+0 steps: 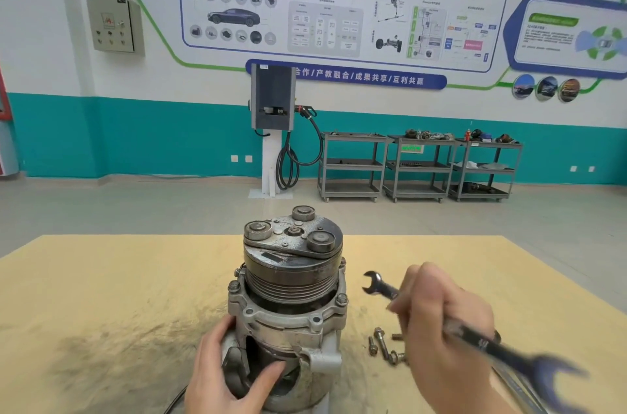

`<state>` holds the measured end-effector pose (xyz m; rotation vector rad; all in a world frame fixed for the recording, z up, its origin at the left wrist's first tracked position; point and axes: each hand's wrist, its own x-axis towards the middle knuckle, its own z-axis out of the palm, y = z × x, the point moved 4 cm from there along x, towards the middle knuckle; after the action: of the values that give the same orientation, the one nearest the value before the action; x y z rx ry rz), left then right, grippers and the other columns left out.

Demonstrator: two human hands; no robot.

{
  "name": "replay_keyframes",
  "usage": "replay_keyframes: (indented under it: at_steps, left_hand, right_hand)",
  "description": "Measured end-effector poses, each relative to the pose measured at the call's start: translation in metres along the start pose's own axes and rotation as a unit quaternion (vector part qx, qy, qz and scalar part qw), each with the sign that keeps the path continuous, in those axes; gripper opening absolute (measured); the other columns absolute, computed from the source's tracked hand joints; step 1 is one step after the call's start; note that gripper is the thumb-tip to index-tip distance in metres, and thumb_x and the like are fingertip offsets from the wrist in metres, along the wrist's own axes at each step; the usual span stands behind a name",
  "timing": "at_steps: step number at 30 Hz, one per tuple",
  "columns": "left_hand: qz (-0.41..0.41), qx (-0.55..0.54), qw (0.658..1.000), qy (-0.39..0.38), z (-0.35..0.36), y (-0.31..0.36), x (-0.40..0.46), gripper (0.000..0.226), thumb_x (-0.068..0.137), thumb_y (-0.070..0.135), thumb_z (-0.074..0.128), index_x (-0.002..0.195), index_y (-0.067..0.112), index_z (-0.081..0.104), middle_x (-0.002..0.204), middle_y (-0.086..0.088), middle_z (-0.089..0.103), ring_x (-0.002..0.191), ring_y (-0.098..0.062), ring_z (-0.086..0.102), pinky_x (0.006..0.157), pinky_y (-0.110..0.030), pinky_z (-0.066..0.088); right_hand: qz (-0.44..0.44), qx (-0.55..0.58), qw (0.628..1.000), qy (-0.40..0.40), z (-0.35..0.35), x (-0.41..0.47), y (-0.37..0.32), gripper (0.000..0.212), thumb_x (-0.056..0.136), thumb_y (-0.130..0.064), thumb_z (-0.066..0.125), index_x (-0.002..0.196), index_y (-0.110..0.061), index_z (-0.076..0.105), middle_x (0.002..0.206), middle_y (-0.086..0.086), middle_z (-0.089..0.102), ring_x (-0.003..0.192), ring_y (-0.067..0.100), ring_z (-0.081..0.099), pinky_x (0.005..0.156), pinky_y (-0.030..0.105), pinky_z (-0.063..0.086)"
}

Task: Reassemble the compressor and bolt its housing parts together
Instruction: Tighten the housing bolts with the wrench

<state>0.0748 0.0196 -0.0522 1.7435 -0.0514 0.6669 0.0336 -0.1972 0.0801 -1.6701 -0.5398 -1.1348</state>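
Observation:
The grey metal compressor (288, 305) stands upright on the yellow table (101, 294), pulley and clutch plate on top. Bolts sit in its housing flange at the left (234, 285) and right (341, 299). My left hand (227, 376) grips the lower housing from the front left. To the right of the compressor, my right hand (441, 318) is closed around a dark double open-ended wrench (380, 286); one jaw points toward the compressor and the other is blurred near the camera. Several loose bolts (381, 344) lie on the table between the compressor and my right hand.
The table surface is stained dark at the front left (95, 352). Beyond the table's far edge is open floor, a charging post (273, 128) with a cable, and three grey shelf carts (417, 165) with parts against the teal wall.

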Motion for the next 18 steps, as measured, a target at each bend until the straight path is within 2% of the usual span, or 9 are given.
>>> replay_keyframes:
  at_steps: [2, 4, 7, 10, 13, 15, 18]
  left_hand:
    - [-0.004, 0.01, 1.0, 0.006, -0.002, 0.001, 0.0, 0.086, 0.049, 0.021, 0.094, 0.123, 0.027, 0.05, 0.115, 0.007, 0.055, 0.107, -0.014, 0.05, 0.084, -0.03, 0.037]
    - [-0.003, 0.019, 1.0, 0.003, -0.002, 0.002, 0.0, 0.086, 0.05, 0.015, 0.093, 0.121, 0.03, 0.047, 0.115, 0.009, 0.053, 0.107, -0.013, 0.049, 0.085, -0.031, 0.037]
    - [-0.011, 0.034, 0.999, -0.005, -0.002, 0.0, -0.001, 0.088, 0.051, 0.015, 0.093, 0.127, 0.024, 0.05, 0.117, 0.008, 0.053, 0.11, -0.016, 0.05, 0.088, -0.032, 0.039]
    - [-0.016, 0.031, 0.999, -0.011, -0.002, 0.001, -0.001, 0.092, 0.05, 0.021, 0.095, 0.13, 0.02, 0.049, 0.12, 0.005, 0.054, 0.117, -0.021, 0.052, 0.091, -0.035, 0.041]
    - [-0.012, 0.032, 0.999, -0.004, -0.001, -0.001, -0.001, 0.094, 0.043, 0.042, 0.088, 0.128, 0.024, 0.05, 0.121, 0.005, 0.057, 0.114, -0.021, 0.054, 0.091, -0.037, 0.043]
    - [-0.016, 0.026, 1.0, -0.006, 0.0, -0.002, 0.0, 0.099, 0.042, 0.045, 0.091, 0.129, 0.023, 0.05, 0.122, 0.006, 0.056, 0.116, -0.024, 0.055, 0.091, -0.037, 0.043]
    - [-0.048, 0.015, 0.999, -0.018, 0.003, -0.003, 0.0, 0.103, 0.035, 0.047, 0.085, 0.13, 0.024, 0.051, 0.125, 0.004, 0.059, 0.117, -0.024, 0.056, 0.096, -0.04, 0.045]
  right_hand:
    - [0.115, 0.052, 0.992, 0.019, -0.01, 0.006, 0.018, 0.054, 0.094, -0.058, 0.037, 0.054, -0.026, 0.056, 0.04, 0.004, 0.041, 0.035, 0.013, 0.033, 0.036, 0.03, 0.023]
    - [0.246, 0.09, 0.965, 0.003, -0.017, 0.005, 0.043, 0.064, 0.096, -0.062, 0.036, 0.05, -0.022, 0.053, 0.038, 0.0, 0.035, 0.034, 0.017, 0.029, 0.037, 0.029, 0.02]
    - [0.386, 0.08, 0.915, -0.084, -0.02, -0.009, 0.077, 0.064, 0.087, -0.065, 0.035, 0.046, -0.018, 0.048, 0.038, 0.005, 0.029, 0.032, 0.017, 0.027, 0.039, 0.023, 0.025]
    - [0.466, 0.034, 0.858, -0.214, -0.021, -0.028, 0.096, 0.066, 0.091, -0.062, 0.035, 0.044, -0.017, 0.047, 0.035, 0.004, 0.03, 0.028, 0.017, 0.028, 0.037, 0.021, 0.025]
    - [0.479, -0.119, 0.785, -0.375, -0.028, -0.036, 0.099, 0.066, 0.092, -0.064, 0.038, 0.046, -0.017, 0.049, 0.033, -0.004, 0.035, 0.027, 0.014, 0.034, 0.034, 0.019, 0.027]
    - [0.424, -0.247, 0.747, -0.448, -0.032, -0.036, 0.097, 0.063, 0.093, -0.064, 0.04, 0.05, -0.019, 0.051, 0.036, -0.009, 0.04, 0.03, 0.008, 0.038, 0.036, 0.019, 0.029]
    - [0.315, -0.392, 0.687, -0.524, -0.031, -0.034, 0.092, 0.057, 0.093, -0.065, 0.041, 0.056, -0.021, 0.043, 0.055, -0.008, 0.044, 0.045, 0.008, 0.04, 0.046, 0.022, 0.029]
